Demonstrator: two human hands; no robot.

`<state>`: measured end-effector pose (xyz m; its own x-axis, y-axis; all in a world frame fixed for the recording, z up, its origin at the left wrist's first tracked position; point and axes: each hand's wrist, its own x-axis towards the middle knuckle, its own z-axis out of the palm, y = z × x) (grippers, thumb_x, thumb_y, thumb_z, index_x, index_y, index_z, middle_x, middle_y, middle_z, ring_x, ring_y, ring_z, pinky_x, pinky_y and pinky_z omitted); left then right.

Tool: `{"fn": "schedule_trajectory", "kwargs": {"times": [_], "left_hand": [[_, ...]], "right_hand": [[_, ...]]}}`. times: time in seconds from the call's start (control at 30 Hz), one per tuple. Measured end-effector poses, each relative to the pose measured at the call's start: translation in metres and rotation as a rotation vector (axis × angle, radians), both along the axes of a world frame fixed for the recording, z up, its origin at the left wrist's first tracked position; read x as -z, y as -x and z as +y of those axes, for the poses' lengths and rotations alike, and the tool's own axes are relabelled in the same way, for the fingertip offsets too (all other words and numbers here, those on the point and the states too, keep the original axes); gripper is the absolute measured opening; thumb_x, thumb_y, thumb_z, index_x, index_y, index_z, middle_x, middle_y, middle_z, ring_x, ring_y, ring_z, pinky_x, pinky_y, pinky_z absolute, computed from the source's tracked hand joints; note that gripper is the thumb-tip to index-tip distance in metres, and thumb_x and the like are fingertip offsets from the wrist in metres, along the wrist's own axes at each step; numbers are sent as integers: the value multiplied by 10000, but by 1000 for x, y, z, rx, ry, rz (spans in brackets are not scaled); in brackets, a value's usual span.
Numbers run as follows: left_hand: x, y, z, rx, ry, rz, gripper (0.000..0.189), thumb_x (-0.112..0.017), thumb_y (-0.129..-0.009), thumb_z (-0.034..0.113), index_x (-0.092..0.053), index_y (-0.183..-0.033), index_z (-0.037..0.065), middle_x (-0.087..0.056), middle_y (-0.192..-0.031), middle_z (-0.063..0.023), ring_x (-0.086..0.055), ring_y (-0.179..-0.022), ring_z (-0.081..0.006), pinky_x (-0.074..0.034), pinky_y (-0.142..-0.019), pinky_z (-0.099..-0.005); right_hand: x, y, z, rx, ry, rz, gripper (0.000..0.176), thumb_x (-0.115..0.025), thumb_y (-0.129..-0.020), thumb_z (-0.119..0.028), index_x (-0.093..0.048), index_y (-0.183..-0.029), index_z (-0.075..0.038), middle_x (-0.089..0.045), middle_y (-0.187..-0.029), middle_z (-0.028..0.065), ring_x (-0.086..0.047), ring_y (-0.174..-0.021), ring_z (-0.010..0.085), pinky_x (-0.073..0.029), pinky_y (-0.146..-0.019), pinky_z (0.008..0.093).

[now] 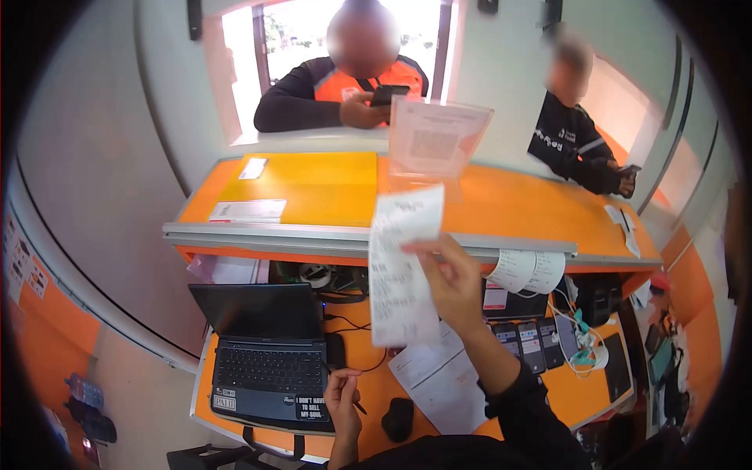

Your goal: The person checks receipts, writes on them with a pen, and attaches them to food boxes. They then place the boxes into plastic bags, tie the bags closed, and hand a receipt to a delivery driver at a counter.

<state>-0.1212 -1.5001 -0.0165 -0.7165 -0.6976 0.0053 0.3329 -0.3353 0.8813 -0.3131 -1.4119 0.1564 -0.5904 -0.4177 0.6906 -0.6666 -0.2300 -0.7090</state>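
Observation:
My right hand (453,280) is raised in front of the counter edge, pinching a long printed receipt (406,274) by its right side. The receipt hangs upright, its small print too blurred to read. Low in the view, my left hand (342,398) is closed around a dark pen (359,408), at the right front corner of an open laptop (270,368). A black mouse (398,419) lies to the right of that hand. White sheets of paper (442,380) spread on the desk below the receipt.
Several phones (531,347) lie on the desk at right, beside tangled white cables (599,345). Printed slips (525,270) hang from the orange counter (517,205). A clear sign stand (439,145) is on it. Two people (368,78) with phones are beyond the counter.

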Motion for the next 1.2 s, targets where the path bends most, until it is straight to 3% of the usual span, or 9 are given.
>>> {"fn": "schedule_trajectory", "kwargs": {"times": [0.3,0.4,0.67,0.8,0.87,0.9,0.93,1.0,1.2], "left_hand": [[-5,-48,0,-154,-60,50,60,-555,-913,75,-601,-922,38,-426,-673,68,-257,-488,9,-183,-436,-174],[-5,-56,3,-160,-50,51,61,-556,-916,73,-607,-923,40,-457,-698,54,-266,-496,5,-182,-440,-176],[-1,-59,-5,-200,-14,-39,60,-573,-901,112,-599,-917,61,-320,-611,98,-228,-487,17,-168,-430,-174],[-1,-46,-20,-232,115,-110,85,-575,-904,105,-634,-917,46,-475,-697,48,-268,-509,4,-180,-448,-170],[-31,-24,-41,-332,481,-200,122,-570,-903,138,-648,-956,60,-592,-867,-30,-533,-867,-116,-419,-848,-294],[-51,-13,-59,-331,767,-281,152,-564,-908,160,-637,-988,53,-618,-1032,-78,-494,-1142,-239,-199,-1112,-458],[-69,4,-76,-397,838,-212,195,-571,-910,193,-626,-1034,53,-605,-1137,-119,-409,-1253,-324,-65,-1141,-513],[-109,45,-111,-591,1030,-244,213,-594,-903,227,-661,-1085,137,-436,-1283,-205,-264,-1334,-394,-123,-1123,-514],[-173,187,-199,-568,1699,-630,228,-630,-852,354,-710,-1040,252,-375,-1109,-151,-420,-998,-334,-367,-927,-444]], "right_hand": [[-7,71,-119,-126,93,47,173,-499,-931,-30,-612,-1061,-13,-627,-1044,116,-630,-906,188,-512,-811,287],[-4,104,-141,37,-82,-6,207,-567,-878,-24,-621,-1076,-52,-623,-1013,81,-594,-936,131,-465,-800,231],[9,164,-178,466,-677,-185,274,-592,-834,-81,-643,-1100,-122,-614,-1145,176,-569,-1092,299,-449,-939,374],[8,164,-177,528,-819,-198,305,-604,-826,-139,-640,-1128,-117,-507,-1294,209,-489,-1187,351,-409,-988,436],[22,172,-183,622,-782,-82,283,-631,-808,-207,-670,-1080,-138,-521,-1251,216,-500,-1161,361,-414,-984,442],[30,177,-186,677,-765,-31,275,-645,-799,-240,-685,-1056,-148,-528,-1229,219,-506,-1149,366,-416,-982,445],[34,180,-187,660,-756,-26,285,-642,-799,-254,-683,-1059,-145,-516,-1225,233,-508,-1135,379,-413,-984,449],[44,188,-191,655,-712,-26,308,-642,-795,-268,-679,-1070,-136,-507,-1218,236,-510,-1122,394,-411,-987,456],[32,169,-186,618,-792,-70,394,-616,-832,-308,-611,-1178,-118,-342,-1410,249,-364,-1276,410,-372,-1028,461]]}}
